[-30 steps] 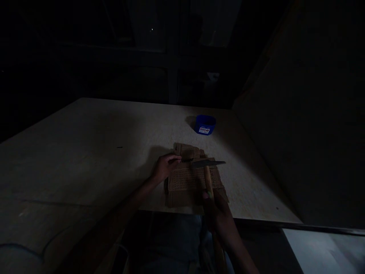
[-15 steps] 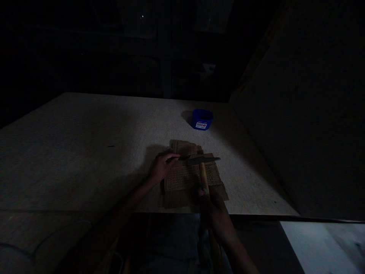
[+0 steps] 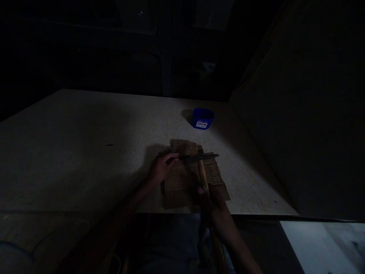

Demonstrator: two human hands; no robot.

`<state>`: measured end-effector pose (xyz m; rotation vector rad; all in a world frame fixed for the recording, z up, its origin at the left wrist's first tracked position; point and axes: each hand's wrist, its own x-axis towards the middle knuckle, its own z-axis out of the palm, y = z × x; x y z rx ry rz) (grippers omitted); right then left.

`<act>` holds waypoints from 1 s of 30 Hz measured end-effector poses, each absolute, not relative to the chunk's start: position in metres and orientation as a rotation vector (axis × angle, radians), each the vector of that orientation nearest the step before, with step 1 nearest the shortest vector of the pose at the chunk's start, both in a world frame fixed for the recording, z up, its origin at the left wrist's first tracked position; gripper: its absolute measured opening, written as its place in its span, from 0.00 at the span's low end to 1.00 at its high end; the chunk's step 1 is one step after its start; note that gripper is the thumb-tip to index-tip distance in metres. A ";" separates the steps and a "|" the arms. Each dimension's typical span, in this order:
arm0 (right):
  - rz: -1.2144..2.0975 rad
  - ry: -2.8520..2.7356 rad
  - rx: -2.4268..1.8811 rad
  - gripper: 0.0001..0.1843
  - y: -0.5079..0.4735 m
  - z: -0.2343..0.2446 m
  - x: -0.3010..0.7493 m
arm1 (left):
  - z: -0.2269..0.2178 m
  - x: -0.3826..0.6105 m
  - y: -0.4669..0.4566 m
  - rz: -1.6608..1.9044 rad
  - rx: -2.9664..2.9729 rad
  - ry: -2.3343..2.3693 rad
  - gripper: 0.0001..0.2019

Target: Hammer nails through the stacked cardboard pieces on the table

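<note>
My right hand [image 3: 215, 207] is wrapped round the wooden handle of a hammer [image 3: 202, 173]. The hammer's long, dark metal head lies across the far part of a ribbed brown cardboard piece [image 3: 179, 177] marked with rows of small holes. On the left, my left hand [image 3: 164, 165] has thumb and fingers pinched together over the cardboard. A thin dark piece [image 3: 183, 157] runs from those fingertips toward the hammer head. Dim light hides its exact kind, and I cannot tell whether the head touches it.
A blue plastic tub [image 3: 202, 119] with a white label stands beyond the cardboard on the pale tabletop [image 3: 128, 125]. A small dark sliver [image 3: 109, 144] lies to the left. A dark upright panel [image 3: 299, 114] borders the table on the right.
The hammer head has shifted slightly left and away from me. My left hand keeps its pinch in nearly the same place.
</note>
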<state>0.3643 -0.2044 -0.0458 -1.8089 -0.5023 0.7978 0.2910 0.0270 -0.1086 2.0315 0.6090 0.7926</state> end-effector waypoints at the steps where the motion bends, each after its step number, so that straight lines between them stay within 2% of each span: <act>1: 0.788 -0.541 -1.828 0.30 -0.203 -0.041 0.366 | -0.108 0.291 0.026 0.796 2.010 0.611 0.10; 9: 0.648 -0.954 -1.935 0.25 -0.186 0.003 0.384 | -0.112 0.294 0.023 0.802 1.941 0.695 0.13; 13: 0.604 -1.093 -2.029 0.26 -0.175 0.016 0.389 | -0.112 0.293 0.022 0.759 1.961 0.696 0.15; 17: 0.616 -1.134 -2.061 0.27 -0.169 0.018 0.392 | -0.114 0.294 0.022 0.742 1.964 0.710 0.15; 24: 0.642 -1.189 -2.074 0.22 -0.169 0.016 0.391 | -0.117 0.293 0.020 0.777 1.973 0.688 0.13; 30: 0.642 -1.197 -2.068 0.24 -0.169 0.004 0.390 | -0.118 0.294 0.018 0.779 1.940 0.718 0.13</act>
